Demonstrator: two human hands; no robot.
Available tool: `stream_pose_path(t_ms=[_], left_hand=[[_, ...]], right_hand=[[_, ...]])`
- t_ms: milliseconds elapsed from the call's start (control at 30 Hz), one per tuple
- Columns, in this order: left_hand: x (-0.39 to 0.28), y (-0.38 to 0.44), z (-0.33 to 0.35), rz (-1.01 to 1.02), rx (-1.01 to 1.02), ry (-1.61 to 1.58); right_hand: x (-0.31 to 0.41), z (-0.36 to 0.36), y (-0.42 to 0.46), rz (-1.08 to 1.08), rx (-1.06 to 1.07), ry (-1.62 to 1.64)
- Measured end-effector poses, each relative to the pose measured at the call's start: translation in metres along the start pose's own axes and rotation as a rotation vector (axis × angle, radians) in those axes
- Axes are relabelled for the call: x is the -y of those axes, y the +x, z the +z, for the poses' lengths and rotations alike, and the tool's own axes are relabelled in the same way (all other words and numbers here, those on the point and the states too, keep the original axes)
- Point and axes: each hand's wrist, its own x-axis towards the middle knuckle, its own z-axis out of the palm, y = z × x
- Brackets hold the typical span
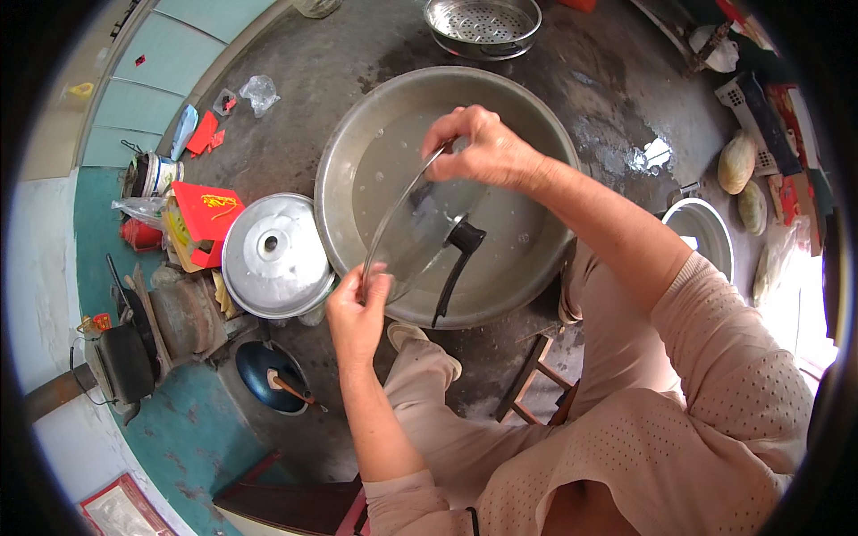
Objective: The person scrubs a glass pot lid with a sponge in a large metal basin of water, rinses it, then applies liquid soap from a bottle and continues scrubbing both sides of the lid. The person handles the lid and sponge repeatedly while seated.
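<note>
Both hands grip the metal rim of a clear glass pot lid [429,231], tilted on edge above a wide metal basin [345,151]. My left hand [360,315] pinches the rim at its near end, by the basin's near-left side. At the far end, my right hand [472,147] has fingers and thumb closed around the rim. The lid's black handle [458,258] sticks out on the right side. Cloudy water [382,187] lies in the basin, with a few bubbles on it.
A domed metal lid [275,268] leans against the basin's left side. Beyond the basin stands a perforated steamer pot [482,47]. A dark wok [265,375] rests at lower left, a metal pot [710,234] at right. A wooden stool [526,385] is near my legs.
</note>
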Motion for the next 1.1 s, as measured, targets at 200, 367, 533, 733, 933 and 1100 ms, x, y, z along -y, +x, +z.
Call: stream_pose_path(t_ms=[200, 367, 533, 733, 933, 1100], left_hand=[[0.002, -0.005, 0.008, 0.278, -0.191, -0.176], [-0.008, -0.006, 0.019, 0.089, -0.120, -0.296], [-0.016, -0.012, 0.025, 0.092, -0.224, -0.266], [-0.022, -0.016, 0.032, 0.110, -0.265, -0.248], [-0.024, -0.014, 0.036, 0.103, -0.286, -0.149], [-0.026, -0.015, 0.036, 0.093, -0.295, -0.189]], right_hand=[[-0.009, -0.009, 0.008, 0.104, 0.075, 0.380], [-0.019, -0.005, 0.010, 0.190, 0.062, 0.329], [-0.010, 0.000, 0.009, 0.162, 0.068, 0.201], [-0.003, 0.016, 0.011, 0.062, -0.025, -0.085], [-0.007, 0.031, 0.002, 0.065, -0.040, -0.030], [-0.012, 0.023, 0.008, 0.217, -0.019, 0.091]])
